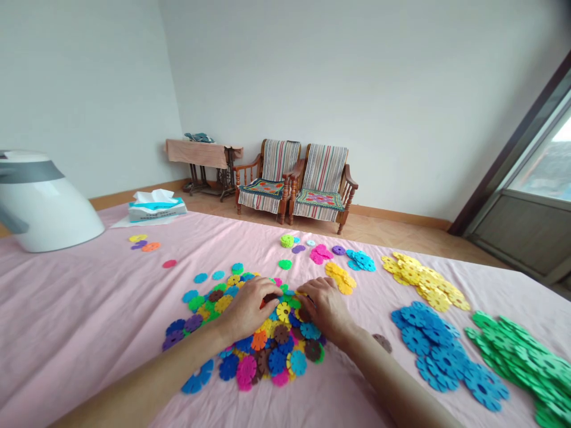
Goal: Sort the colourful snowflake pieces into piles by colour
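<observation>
A mixed heap of flower-shaped plastic snowflake discs [282, 334] in many colours lies on the pink cloth before me. Into its left-centre part reaches my left hand [252, 306], its fingers curled and the thumb below them. A brownish-red disc shows in the gap by that thumb, but whether it is pinched is unclear. At the heap's right edge, my right hand [328, 306] bends its fingers down onto the discs. Its fingertips are partly hidden, and a brown disc shows under them. One brown disc [382, 343] lies apart, beside my right forearm.
Single-colour piles lie to the right: yellow discs [423, 279], blue discs [446, 353] and green discs [521, 356]. Smaller orange-yellow [340, 277], pink [321, 254] and light-blue [361, 260] groups sit farther back. A white kettle [57, 208] and tissue box [157, 209] stand left.
</observation>
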Demonstrator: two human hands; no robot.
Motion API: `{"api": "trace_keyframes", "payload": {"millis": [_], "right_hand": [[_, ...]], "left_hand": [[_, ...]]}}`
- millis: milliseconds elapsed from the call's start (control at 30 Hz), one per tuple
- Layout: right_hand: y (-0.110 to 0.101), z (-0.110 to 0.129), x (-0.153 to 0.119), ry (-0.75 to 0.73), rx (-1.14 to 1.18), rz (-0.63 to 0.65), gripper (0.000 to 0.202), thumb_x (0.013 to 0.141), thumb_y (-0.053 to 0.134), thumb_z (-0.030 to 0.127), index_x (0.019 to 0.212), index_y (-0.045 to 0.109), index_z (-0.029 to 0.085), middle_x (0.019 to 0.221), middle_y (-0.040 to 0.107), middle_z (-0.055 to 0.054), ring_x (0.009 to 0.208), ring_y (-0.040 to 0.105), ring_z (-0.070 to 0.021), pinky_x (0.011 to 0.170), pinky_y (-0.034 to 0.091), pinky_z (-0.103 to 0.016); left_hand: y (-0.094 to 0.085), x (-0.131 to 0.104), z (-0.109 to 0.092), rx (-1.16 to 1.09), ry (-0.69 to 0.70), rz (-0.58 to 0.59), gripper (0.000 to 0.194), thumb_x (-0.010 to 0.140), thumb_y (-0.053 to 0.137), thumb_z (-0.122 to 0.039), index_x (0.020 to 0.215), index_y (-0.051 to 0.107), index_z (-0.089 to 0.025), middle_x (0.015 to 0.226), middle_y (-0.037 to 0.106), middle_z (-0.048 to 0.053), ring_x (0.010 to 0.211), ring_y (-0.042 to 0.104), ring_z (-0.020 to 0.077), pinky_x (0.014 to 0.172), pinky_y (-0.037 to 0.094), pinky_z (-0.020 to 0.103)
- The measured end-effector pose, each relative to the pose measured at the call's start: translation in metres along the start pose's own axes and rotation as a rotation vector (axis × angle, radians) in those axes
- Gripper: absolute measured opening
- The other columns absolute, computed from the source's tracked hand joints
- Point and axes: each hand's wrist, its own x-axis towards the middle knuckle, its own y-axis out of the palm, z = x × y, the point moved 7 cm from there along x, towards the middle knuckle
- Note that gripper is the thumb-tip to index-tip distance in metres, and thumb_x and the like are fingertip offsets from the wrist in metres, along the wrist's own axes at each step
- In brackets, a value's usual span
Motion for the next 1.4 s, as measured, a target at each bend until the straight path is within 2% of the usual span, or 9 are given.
{"api": "trace_keyframes", "payload": {"millis": [167,333,567,667,767,867,967,1100,1400], "right_hand": [[0.001,-0.006,-0.001,0.05,0.017,-0.068,0.03,0.096,0.039,0.024,0.088,0.067,0.018,0.082,0.068,-0.006,0.081,0.058,-0.0178,0.078,0.037,-0.03],[-0.004,-0.023,-0.004,0.154,0.196,-0.202,0.027,0.093,0.042,0.027,0.081,0.064,0.019,0.076,0.065,-0.005,0.076,0.057,-0.0174,0.073,0.04,-0.028],[-0.007,-0.033,-0.005,0.249,0.365,-0.22,0.024,0.088,0.043,0.03,0.076,0.06,0.018,0.068,0.062,-0.002,0.063,0.054,-0.0137,0.06,0.038,-0.024],[-0.023,-0.053,-0.006,0.336,0.324,-0.323,0.028,0.087,0.042,0.035,0.075,0.059,0.017,0.065,0.062,-0.002,0.058,0.053,-0.0135,0.056,0.036,-0.024],[-0.037,-0.091,-0.013,0.514,0.218,-0.396,0.033,0.086,0.041,0.04,0.079,0.061,0.016,0.067,0.064,-0.005,0.057,0.054,-0.0151,0.054,0.035,-0.025],[-0.042,-0.125,-0.023,0.646,0.119,-0.404,0.033,0.082,0.043,0.04,0.08,0.065,0.015,0.067,0.065,-0.006,0.058,0.056,-0.0171,0.052,0.034,-0.026],[-0.04,-0.142,-0.029,0.688,0.092,-0.384,0.031,0.079,0.047,0.039,0.075,0.067,0.015,0.066,0.066,-0.007,0.057,0.057,-0.018,0.051,0.033,-0.026],[-0.035,-0.15,-0.031,0.716,0.081,-0.349,0.03,0.079,0.048,0.035,0.075,0.07,0.016,0.068,0.068,-0.008,0.058,0.06,-0.0181,0.05,0.034,-0.026],[-0.044,-0.162,-0.038,0.749,-0.002,-0.321,0.027,0.079,0.05,0.031,0.079,0.074,0.019,0.07,0.069,-0.009,0.063,0.061,-0.0204,0.055,0.037,-0.028]], "left_hand": [[0.0,0.0,0.0,0.008,0.009,0.005,0.016,0.082,0.059,-0.015,0.09,0.071,-0.02,0.091,0.07,0.004,0.092,0.061,0.0206,0.086,0.046,0.032],[0.0,-0.001,0.0,0.007,0.025,-0.004,0.017,0.082,0.059,-0.016,0.093,0.07,-0.021,0.093,0.07,0.004,0.094,0.061,0.0211,0.086,0.045,0.033],[0.001,-0.001,-0.001,0.011,0.032,0.002,0.016,0.083,0.058,-0.016,0.092,0.07,-0.02,0.091,0.069,0.004,0.093,0.06,0.0205,0.085,0.045,0.032],[0.001,-0.001,-0.002,0.013,0.036,0.011,0.017,0.083,0.057,-0.015,0.093,0.07,-0.02,0.092,0.069,0.004,0.093,0.06,0.0201,0.085,0.045,0.032],[0.001,-0.001,-0.002,0.012,0.035,0.02,0.017,0.083,0.056,-0.014,0.093,0.07,-0.02,0.092,0.069,0.004,0.093,0.059,0.0199,0.086,0.045,0.032],[0.001,-0.001,-0.002,0.015,0.028,0.017,0.018,0.083,0.056,-0.014,0.092,0.07,-0.02,0.092,0.069,0.004,0.093,0.06,0.0203,0.086,0.045,0.032],[0.0,-0.001,-0.002,0.011,0.024,0.014,0.018,0.083,0.056,-0.014,0.092,0.07,-0.02,0.093,0.069,0.004,0.094,0.06,0.0205,0.087,0.045,0.033],[0.0,-0.001,-0.003,0.007,0.022,0.01,0.018,0.083,0.056,-0.014,0.092,0.07,-0.021,0.093,0.069,0.004,0.093,0.06,0.0203,0.087,0.045,0.033],[-0.001,-0.001,-0.005,0.016,0.025,0.01,0.018,0.082,0.055,-0.014,0.092,0.07,-0.02,0.093,0.07,0.005,0.092,0.06,0.0203,0.086,0.046,0.033]]}}
